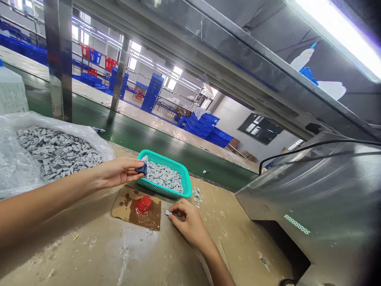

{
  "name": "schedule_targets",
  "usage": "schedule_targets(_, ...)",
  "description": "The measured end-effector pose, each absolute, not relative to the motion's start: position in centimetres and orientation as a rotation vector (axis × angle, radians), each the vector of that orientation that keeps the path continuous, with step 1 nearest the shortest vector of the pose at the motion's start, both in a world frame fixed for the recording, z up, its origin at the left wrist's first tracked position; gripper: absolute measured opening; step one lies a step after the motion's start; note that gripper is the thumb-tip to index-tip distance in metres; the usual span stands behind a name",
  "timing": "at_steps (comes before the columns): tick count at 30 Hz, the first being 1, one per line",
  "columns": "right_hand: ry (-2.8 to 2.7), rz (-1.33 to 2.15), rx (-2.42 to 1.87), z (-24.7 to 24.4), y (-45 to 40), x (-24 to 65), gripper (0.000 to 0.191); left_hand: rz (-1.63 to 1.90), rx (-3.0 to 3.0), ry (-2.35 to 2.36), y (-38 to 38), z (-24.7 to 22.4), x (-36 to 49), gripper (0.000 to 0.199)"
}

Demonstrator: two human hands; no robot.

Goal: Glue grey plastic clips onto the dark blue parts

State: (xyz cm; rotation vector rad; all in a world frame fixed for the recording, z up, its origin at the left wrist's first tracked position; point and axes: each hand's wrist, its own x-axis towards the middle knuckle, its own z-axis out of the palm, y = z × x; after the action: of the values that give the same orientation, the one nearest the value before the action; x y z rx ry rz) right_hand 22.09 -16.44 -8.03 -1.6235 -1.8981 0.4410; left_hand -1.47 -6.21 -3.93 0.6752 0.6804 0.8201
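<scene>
My left hand (120,172) pinches a small dark blue plastic part (142,168) with a light grey tip, over the left end of a green basket (187,180). Many light grey plastic pieces (165,176) fill that basket. Lower and to the right, my right hand (186,217) closes thumb and fingertips on a small grey plastic piece (168,213) just above the table. Between the hands, a red cup (144,204) stands on a wet brown cardboard piece (123,215).
An open plastic bag (102,141) of grey pieces lies at left. Several loose pieces (197,194) rest right of the basket. Behind runs a green conveyor belt (166,139). A metal machine housing (327,198) bounds the right side, and a metal beam crosses overhead.
</scene>
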Motion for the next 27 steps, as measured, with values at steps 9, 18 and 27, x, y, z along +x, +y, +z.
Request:
schedule_targets(9, -1.932, 0.483, -1.583, -8.1, -16.5, 20.5, 0.008, 0.839, 0.74, 0.661, -5.7, -4.4, -1.4, 0.018)
schedule_targets(18, -2.028, 0.365, -1.587, -8.1, -16.5, 20.5, 0.008, 0.846, 0.808, 0.69, -5.0, -4.1, -2.0, 0.014)
schedule_targets(27, -2.025, 0.343, -1.594, -8.1, -16.4, 20.2, 0.009, 0.737, 0.971, 0.623, -5.1, -4.2, -2.0, 0.021)
